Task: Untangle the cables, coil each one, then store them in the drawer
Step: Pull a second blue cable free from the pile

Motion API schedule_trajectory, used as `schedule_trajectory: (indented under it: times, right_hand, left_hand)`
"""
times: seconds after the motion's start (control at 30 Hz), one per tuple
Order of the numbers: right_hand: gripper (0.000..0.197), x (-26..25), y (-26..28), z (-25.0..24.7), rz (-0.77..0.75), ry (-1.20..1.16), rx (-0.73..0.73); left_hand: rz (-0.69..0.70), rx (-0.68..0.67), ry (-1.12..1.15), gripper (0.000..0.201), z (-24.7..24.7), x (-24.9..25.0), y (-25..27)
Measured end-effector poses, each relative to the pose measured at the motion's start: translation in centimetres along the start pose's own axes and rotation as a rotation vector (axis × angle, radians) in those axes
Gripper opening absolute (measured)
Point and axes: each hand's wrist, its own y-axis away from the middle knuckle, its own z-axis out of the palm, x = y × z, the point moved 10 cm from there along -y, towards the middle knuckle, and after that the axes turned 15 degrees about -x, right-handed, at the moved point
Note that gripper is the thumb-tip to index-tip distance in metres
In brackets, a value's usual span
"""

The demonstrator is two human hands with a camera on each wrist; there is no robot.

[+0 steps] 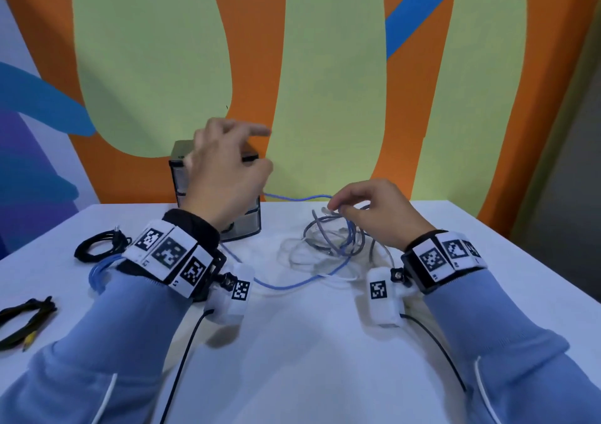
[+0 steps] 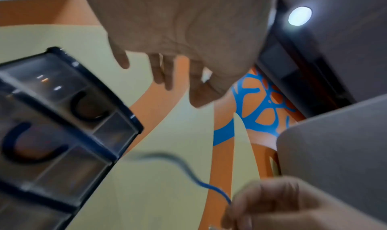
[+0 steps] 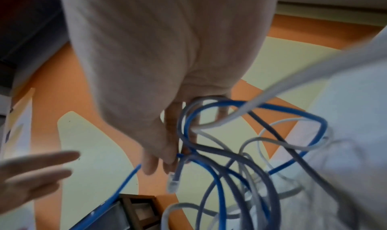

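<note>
A tangle of blue, grey and white cables [image 1: 328, 249] lies on the white table [image 1: 309, 358], right of centre. My right hand [image 1: 338, 208] pinches a blue cable [image 1: 294, 197] above the tangle; a clear plug [image 3: 173, 183] on a grey cable hangs just below the fingertips. That blue cable stretches left toward the small drawer unit [image 1: 181, 176]. My left hand [image 1: 253, 150] hovers in front of the drawer unit with loose, spread fingers [image 2: 167, 79] and holds nothing. The drawers look closed [image 2: 62, 117].
A blue coil [image 1: 99, 272] lies partly under my left forearm. A coiled black cable [image 1: 97, 244] lies beside it, and a black bundle with a yellow plug [image 1: 26, 321] sits at the left edge. A painted wall stands behind the table.
</note>
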Motion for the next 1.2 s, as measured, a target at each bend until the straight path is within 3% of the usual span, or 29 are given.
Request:
schedule_trajectory:
  times: [0.07,0.17,0.4,0.47,0.57,0.7,0.83,0.93,1.0,1.07,1.1,1.17,1.2]
  right_hand:
    - [0.031,-1.1,0.1,0.0,-0.08,0.006,0.026]
    - [0.025,-3.2,0.4,-0.3,-0.229,-0.016,0.096]
    - [0.022,-3.6,0.5,-0.2,-0.293,-0.205,0.113]
    - [0.032,-3.3,0.3,0.1,-0.267,-0.195,0.08]
    - [0.049,-2.0,-0.5,2.1,-0.149,-0.121,-0.091]
    - [0.039,-0.2,-0.6,4.3,-0.004,0.094,-0.31]
    - [0.031,0.9,-0.7,2.8,0.086,0.15,-0.189]
    - [0.04,2.2,-0.6,1.0,0.149,0.151,-0.051]
    - [0.042,2.8,-0.4,0.2,0.165,0.149,0.013]
    - [0.043,3.0,-0.3,-0.5,0.172,0.136,0.069]
    - [0.043,3.0,-0.3,-0.7,0.178,0.129,0.084]
    - [0.041,2.9,-0.4,-0.7,0.184,0.121,0.091]
    - [0.041,2.8,-0.3,-0.7,0.18,0.113,0.099]
  left_hand:
    - [0.1,-0.074,-0.142,0.045,1.6,2.1,0.1]
    - [0.164,-0.285,-0.082,0.041,5.3,2.7,0.2]
    - [0.177,-0.318,0.047,0.034,6.7,2.8,0.3]
    - [0.167,-0.203,0.126,0.033,5.5,2.7,0.2]
    - [0.139,0.063,0.282,0.032,2.2,1.7,0.2]
    - [0.117,0.313,0.506,0.03,-1.4,-0.1,0.8]
    - [0.049,0.243,0.556,0.037,-1.8,-1.1,0.4]
    - [-0.001,0.187,0.271,0.038,-1.4,-0.9,0.6]
    - [-0.084,0.034,0.011,0.035,0.0,-1.2,0.3]
    - [-0.142,-0.127,-0.207,0.018,1.7,-1.7,0.2]
    - [-0.132,-0.189,-0.301,0.006,2.5,-1.5,0.3]
    - [-0.018,-0.278,-0.444,0.023,4.1,0.3,0.6]
    - [0.05,-0.3,-0.448,0.022,4.8,1.7,0.9]
